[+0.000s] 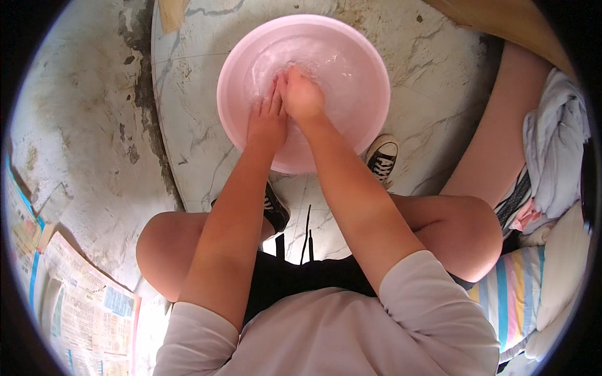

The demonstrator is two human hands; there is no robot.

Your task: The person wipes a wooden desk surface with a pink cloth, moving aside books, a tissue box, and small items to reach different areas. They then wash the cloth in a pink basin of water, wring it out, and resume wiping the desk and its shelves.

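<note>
A round pink plastic basin (362,141) stands on the marble-patterned floor, with clear water (348,75) in it. Inside it, left of its middle, are both hands, close together. My left hand (270,115) has its fingers stretched forward, with the fingertips at the water. Just to the right, my right hand (303,94) is bent over with its fingers curled down; its fingertips are hidden by the hand and the rippling water. No object shows in either hand.
Black-and-white canvas sneakers (383,157) are near the basin's lower edge. Printed sheets (94,305) hang at the lower left by a stained wall (84,94). At the right lie grey cloth (555,141) and a striped cushion (512,296). A wooden edge (512,19) is at the upper right.
</note>
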